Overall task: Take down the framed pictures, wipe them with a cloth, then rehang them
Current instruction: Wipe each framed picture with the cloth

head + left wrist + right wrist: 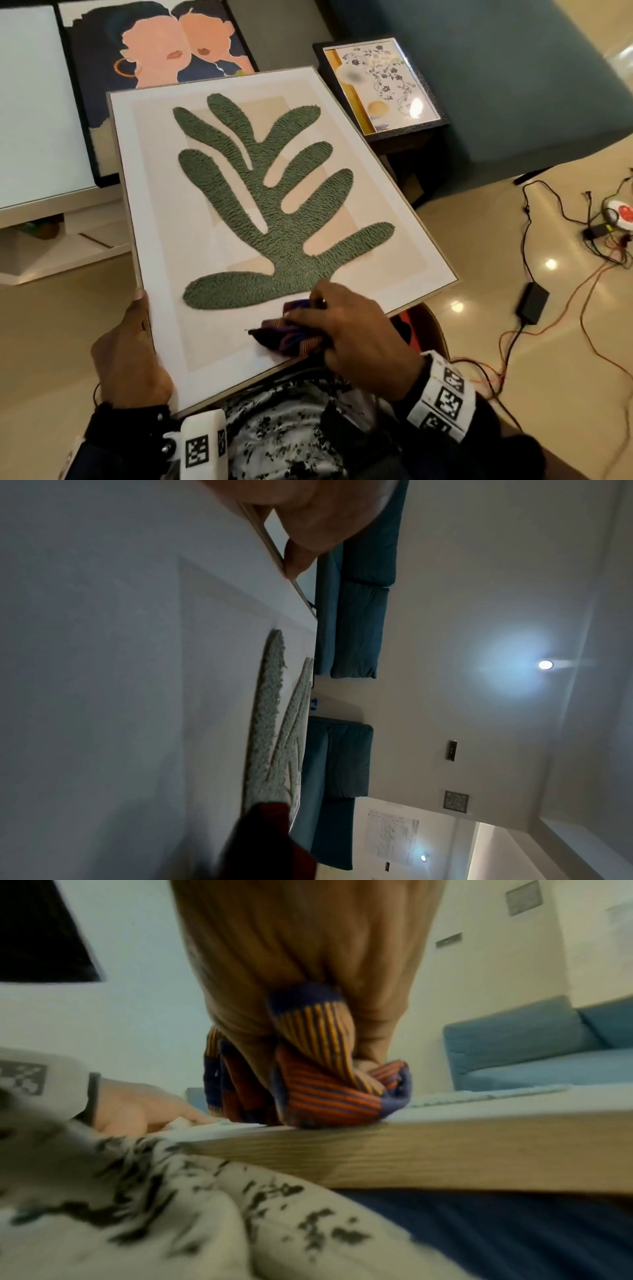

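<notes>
R hand [356,339] fingers bunching striped cloth [291,337] on leaf picture [274,192], pale wood frame; L hand [132,356] gripping edge

Warm indoor light fills the head view, with bright glare spots on the glossy floor [550,263] and edges bowed by the wide lens. The left wrist view is dim and bluish, a ceiling lamp [545,664] flaring into haze. The right wrist view is soft, its near foreground blurred.

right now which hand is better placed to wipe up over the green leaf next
Right. The right hand already grips the striped cloth against the leaf picture just below the leaf. The left hand grips the frame's left edge to steady it, so it is not free.
</notes>
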